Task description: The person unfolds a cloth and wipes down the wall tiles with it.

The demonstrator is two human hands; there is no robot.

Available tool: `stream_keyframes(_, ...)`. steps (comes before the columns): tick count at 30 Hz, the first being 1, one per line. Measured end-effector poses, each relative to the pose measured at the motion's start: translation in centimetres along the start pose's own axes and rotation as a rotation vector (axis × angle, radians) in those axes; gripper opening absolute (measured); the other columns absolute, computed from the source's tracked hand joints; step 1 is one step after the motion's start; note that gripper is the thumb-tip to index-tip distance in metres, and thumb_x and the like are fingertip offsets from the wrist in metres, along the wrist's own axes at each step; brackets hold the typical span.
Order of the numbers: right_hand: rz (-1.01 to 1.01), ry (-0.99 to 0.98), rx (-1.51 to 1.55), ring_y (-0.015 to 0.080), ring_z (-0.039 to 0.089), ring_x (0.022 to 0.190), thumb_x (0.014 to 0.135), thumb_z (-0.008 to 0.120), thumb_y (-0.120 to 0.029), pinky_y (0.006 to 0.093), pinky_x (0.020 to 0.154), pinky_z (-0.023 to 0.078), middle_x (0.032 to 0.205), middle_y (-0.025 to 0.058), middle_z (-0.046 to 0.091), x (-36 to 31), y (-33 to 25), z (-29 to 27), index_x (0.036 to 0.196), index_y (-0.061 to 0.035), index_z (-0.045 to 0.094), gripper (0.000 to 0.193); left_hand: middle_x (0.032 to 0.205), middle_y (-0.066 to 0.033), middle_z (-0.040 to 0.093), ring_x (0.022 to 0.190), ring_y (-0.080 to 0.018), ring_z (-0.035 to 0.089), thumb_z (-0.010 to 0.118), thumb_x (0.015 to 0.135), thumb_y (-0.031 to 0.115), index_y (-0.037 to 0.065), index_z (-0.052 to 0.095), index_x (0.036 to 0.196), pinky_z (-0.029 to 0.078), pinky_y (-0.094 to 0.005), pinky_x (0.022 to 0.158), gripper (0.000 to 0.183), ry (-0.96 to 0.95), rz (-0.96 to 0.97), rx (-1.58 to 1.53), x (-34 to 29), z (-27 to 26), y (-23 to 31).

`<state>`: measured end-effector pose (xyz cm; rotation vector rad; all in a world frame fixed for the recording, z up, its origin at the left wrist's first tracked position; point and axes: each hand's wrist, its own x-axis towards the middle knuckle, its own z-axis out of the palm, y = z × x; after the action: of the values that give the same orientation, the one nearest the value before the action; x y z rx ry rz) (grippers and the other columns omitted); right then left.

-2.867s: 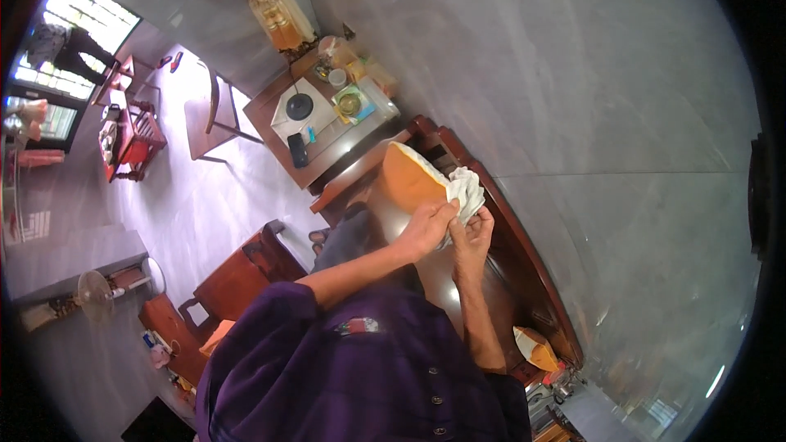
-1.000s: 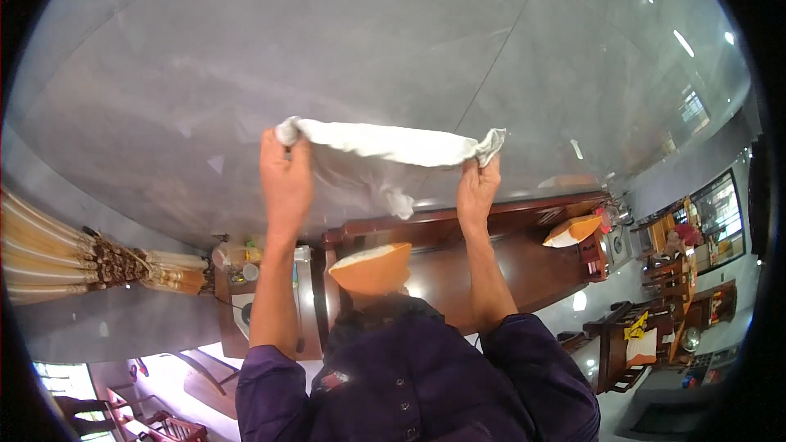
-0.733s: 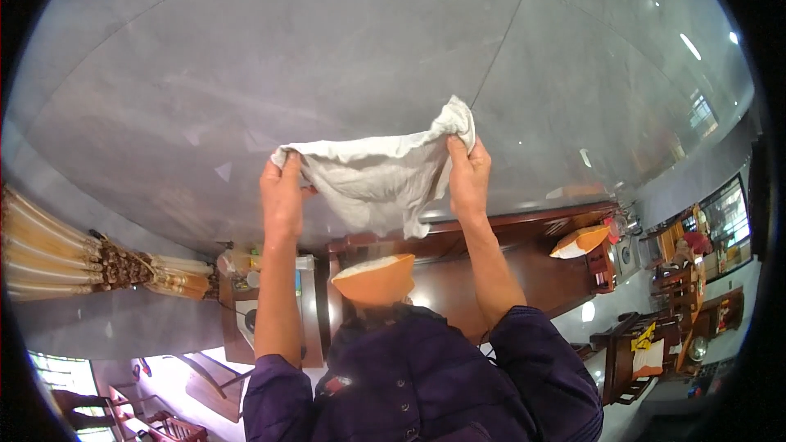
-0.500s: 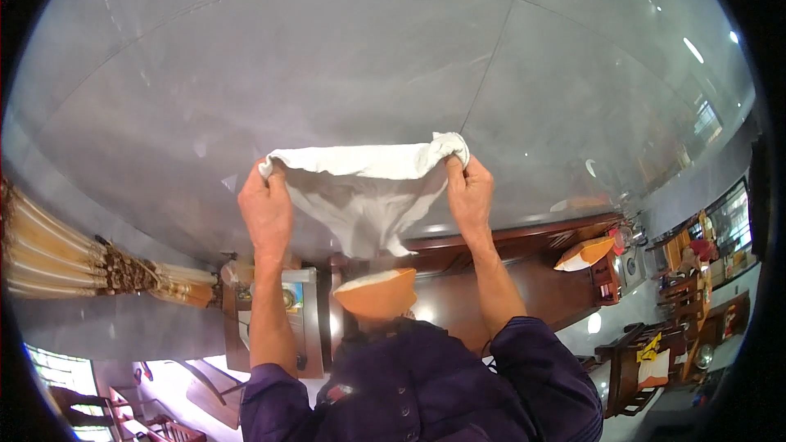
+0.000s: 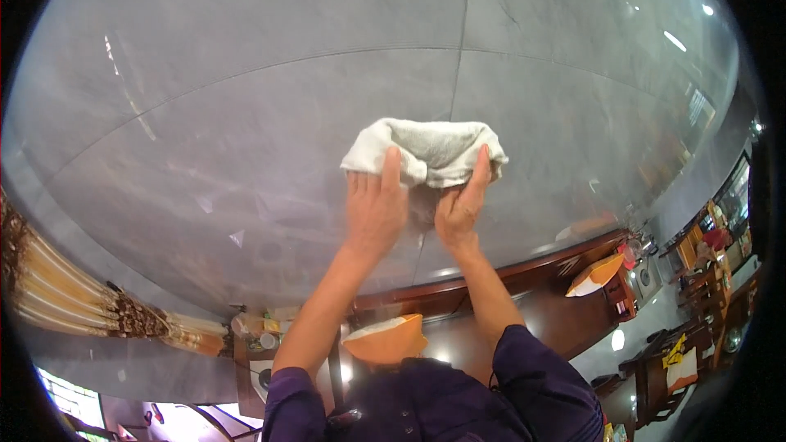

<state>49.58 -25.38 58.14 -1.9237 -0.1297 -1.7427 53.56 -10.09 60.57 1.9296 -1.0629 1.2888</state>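
A white cloth (image 5: 438, 141), bunched and folded over, is held up in front of the grey tiled wall (image 5: 246, 106). My left hand (image 5: 378, 209) grips its left part, with the thumb over the cloth and the other fingers partly tucked under its lower edge. At the right end my right hand (image 5: 463, 209) holds it in a similar way, one digit lying up along the cloth. Both hands are close together. Whether the cloth touches the wall, I cannot tell.
Below the hands runs a dark wooden bench (image 5: 508, 303) with an orange and white cushion (image 5: 385, 339) near me and another cushion (image 5: 595, 275) at the right. A gold curtain (image 5: 90, 295) hangs at the left, beside a small side table (image 5: 250, 381). Wooden furniture stands at the far right.
The cloth was stretched wide between my hands and hung down in the middle; now it is folded and bunched. My hands have come together, the left one moving right.
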Motion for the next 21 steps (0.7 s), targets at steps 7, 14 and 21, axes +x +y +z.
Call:
stream_keyframes(7, -0.428, -0.215, -0.151, 0.0358, 0.053, 0.111, 0.083, 0.065, -0.034, 0.0597, 0.101, 0.029, 0.113, 0.0152, 0.058, 10.9, -3.5, 7.7, 0.148, -0.0171, 0.042, 0.071, 0.154, -0.0298, 0.025, 0.14, -0.0469, 0.025, 0.075, 0.074, 0.024, -0.005, 0.013, 0.153, 0.016, -0.0555, 0.115, 0.105, 0.248, -0.169, 0.32, 7.8, -2.8, -7.8)
stream_keyframes(14, -0.761, -0.369, 0.302, 0.0387, 0.045, 0.128, 0.077, 0.074, -0.036, 0.0536, 0.113, 0.025, 0.133, 0.0178, 0.051, 17.3, -9.1, 13.1, 0.149, -0.0146, 0.035, 0.084, 0.146, -0.0303, 0.033, 0.13, -0.0426, 0.032, 0.062, 0.088, 0.02, -0.008, 0.01, 0.152, 0.02, -0.0499, 0.11, 0.087, 0.554, -0.35, 0.33, 9.6, -6.7, -11.6)
stream_keyframes(21, -0.564, 0.249, -0.264, 0.0367, 0.057, 0.109, 0.078, 0.073, -0.041, 0.0527, 0.101, 0.034, 0.116, 0.0187, 0.061, 27.1, -2.3, 3.6, 0.134, -0.0038, 0.046, 0.072, 0.122, -0.0224, 0.056, 0.107, -0.0379, 0.051, 0.063, 0.086, 0.024, 0.013, 0.033, 0.152, 0.034, -0.0507, 0.097, 0.073, 0.457, 0.058, 0.35, 26.6, -2.6, -1.5)
